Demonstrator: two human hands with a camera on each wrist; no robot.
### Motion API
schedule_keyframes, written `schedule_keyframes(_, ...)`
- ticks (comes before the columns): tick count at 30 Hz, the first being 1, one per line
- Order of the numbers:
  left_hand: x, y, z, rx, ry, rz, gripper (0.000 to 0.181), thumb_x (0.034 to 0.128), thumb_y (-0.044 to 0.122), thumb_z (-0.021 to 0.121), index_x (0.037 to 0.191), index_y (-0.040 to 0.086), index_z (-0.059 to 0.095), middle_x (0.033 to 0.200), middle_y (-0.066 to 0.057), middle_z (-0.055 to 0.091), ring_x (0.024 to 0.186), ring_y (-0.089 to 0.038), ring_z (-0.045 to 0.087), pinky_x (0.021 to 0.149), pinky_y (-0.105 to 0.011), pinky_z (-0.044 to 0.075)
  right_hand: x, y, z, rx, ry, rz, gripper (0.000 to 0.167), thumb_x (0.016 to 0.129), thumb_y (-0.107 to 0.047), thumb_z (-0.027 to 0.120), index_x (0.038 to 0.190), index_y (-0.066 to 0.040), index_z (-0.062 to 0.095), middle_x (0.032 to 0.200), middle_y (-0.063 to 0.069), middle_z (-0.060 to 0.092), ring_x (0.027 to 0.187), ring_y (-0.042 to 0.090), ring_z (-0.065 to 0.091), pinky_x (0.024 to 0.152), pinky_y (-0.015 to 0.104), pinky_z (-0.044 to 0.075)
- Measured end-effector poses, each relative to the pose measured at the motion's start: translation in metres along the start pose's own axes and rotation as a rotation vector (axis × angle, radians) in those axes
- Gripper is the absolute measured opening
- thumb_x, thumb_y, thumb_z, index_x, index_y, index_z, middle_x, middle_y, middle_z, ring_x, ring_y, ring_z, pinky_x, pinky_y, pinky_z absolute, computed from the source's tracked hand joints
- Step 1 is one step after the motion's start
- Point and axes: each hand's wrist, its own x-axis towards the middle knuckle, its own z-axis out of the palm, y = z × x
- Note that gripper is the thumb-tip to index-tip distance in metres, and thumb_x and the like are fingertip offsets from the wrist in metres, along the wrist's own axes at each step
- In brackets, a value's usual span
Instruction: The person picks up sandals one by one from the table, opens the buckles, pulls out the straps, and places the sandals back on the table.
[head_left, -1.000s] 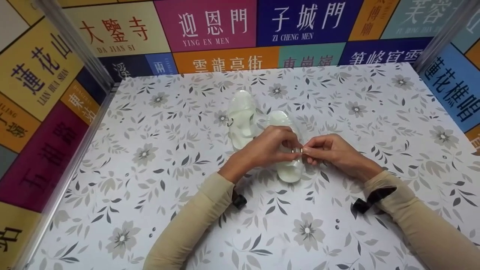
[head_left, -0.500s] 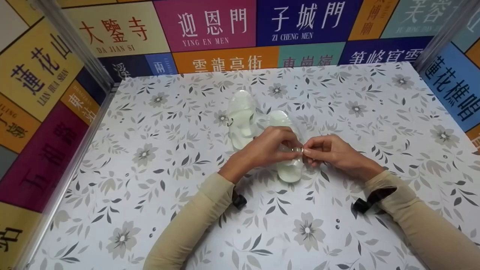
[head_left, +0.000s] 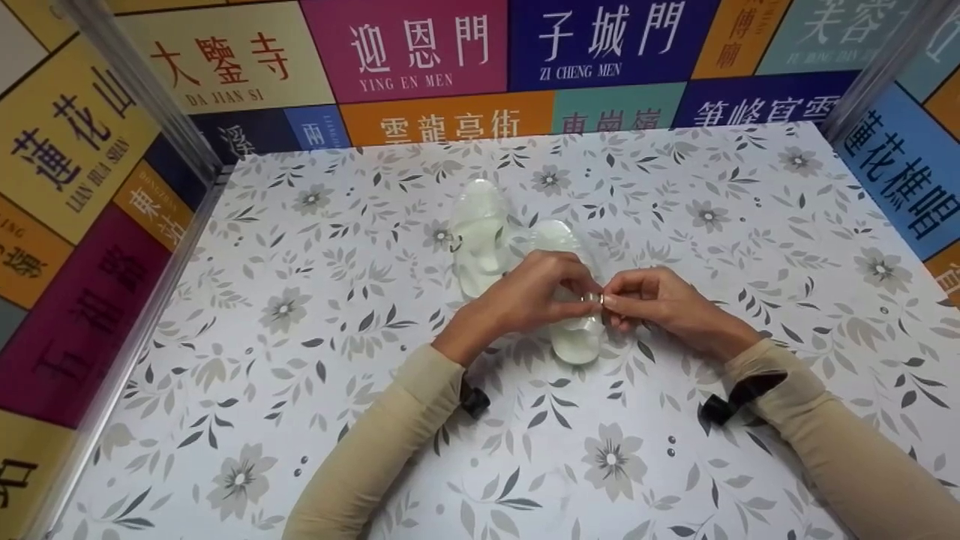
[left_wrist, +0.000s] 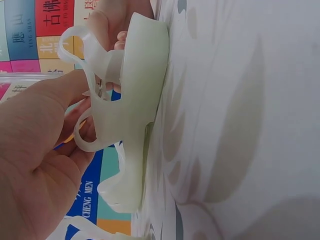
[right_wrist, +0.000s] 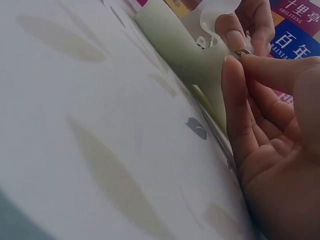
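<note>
We saw the left hand (head_left: 525,296) grip the sandal (head_left: 576,346) beside the metal buckle (right_wrist: 243,51), apparently steadying it while the right hand (head_left: 660,304) pinched the buckle.

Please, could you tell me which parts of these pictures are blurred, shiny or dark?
Head view: mostly clear, faint glints on the nearer sandal, while the metallic piece is too small for detail; left wrist view: turned sideways, the close patterned table surface soft; right wrist view: that surface also blurred, darker at lower left.
</note>
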Motion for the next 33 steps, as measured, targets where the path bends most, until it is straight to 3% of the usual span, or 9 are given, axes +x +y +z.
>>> schedule_keyframes(9, -0.002, -0.004, -0.003, -0.063, 0.009, -0.012, 0.010, 0.0999, 0.017, 0.077, 0.105, 0.012, 0.084, 0.097, 0.002, 0.084, 0.091, -0.001, 0.076, 0.086, -0.024, 0.063, 0.001, 0.001, 0.000, -0.050, 0.044, 0.014, 0.030, 0.108, -0.018, 0.068, 0.128, 0.004, 0.065, 0.098, 0.008, 0.074, 0.078, 0.012, 0.072, 0.066, 0.025, 0.062)
schedule_keyframes(14, -0.002, -0.004, -0.004, -0.101, 0.006, -0.043, 0.011, 0.0973, 0.012, 0.075, 0.107, 0.010, 0.082, 0.098, 0.001, 0.083, 0.089, -0.001, 0.075, 0.085, -0.019, 0.062, 0.002, 0.001, 0.001, -0.105, 0.061, 0.006, 0.032, 0.105, -0.016, 0.074, 0.132, -0.002, 0.066, 0.106, 0.007, 0.077, 0.075, 0.012, 0.072, 0.062, 0.027, 0.061)
schedule_keyframes(18, -0.003, -0.003, -0.005, -0.118, 0.005, -0.051, 0.010, 0.0969, 0.012, 0.075, 0.105, 0.010, 0.081, 0.095, 0.000, 0.083, 0.087, -0.001, 0.075, 0.085, -0.023, 0.064, 0.003, 0.001, 0.005, -0.113, 0.097, 0.030, 0.033, 0.102, -0.018, 0.077, 0.131, -0.004, 0.067, 0.106, 0.006, 0.078, 0.072, 0.012, 0.071, 0.058, 0.028, 0.061)
schedule_keyframes(26, -0.003, -0.004, -0.004, -0.103, 0.008, -0.020, 0.010, 0.0943, 0.010, 0.074, 0.103, 0.009, 0.080, 0.094, 0.001, 0.083, 0.088, 0.000, 0.075, 0.085, -0.020, 0.063, 0.004, -0.002, 0.012, -0.104, 0.126, 0.021, 0.034, 0.101, -0.020, 0.080, 0.128, -0.004, 0.068, 0.112, 0.009, 0.076, 0.077, 0.015, 0.074, 0.054, 0.031, 0.061)
schedule_keyframes(33, -0.004, -0.002, -0.006, -0.093, -0.006, -0.039, 0.013, 0.0914, 0.009, 0.076, 0.103, 0.009, 0.081, 0.094, 0.001, 0.083, 0.088, -0.001, 0.076, 0.084, -0.019, 0.062, 0.003, -0.001, 0.012, -0.100, 0.135, 0.020, 0.036, 0.100, -0.019, 0.080, 0.132, -0.005, 0.067, 0.113, 0.008, 0.075, 0.076, 0.015, 0.074, 0.053, 0.031, 0.060)
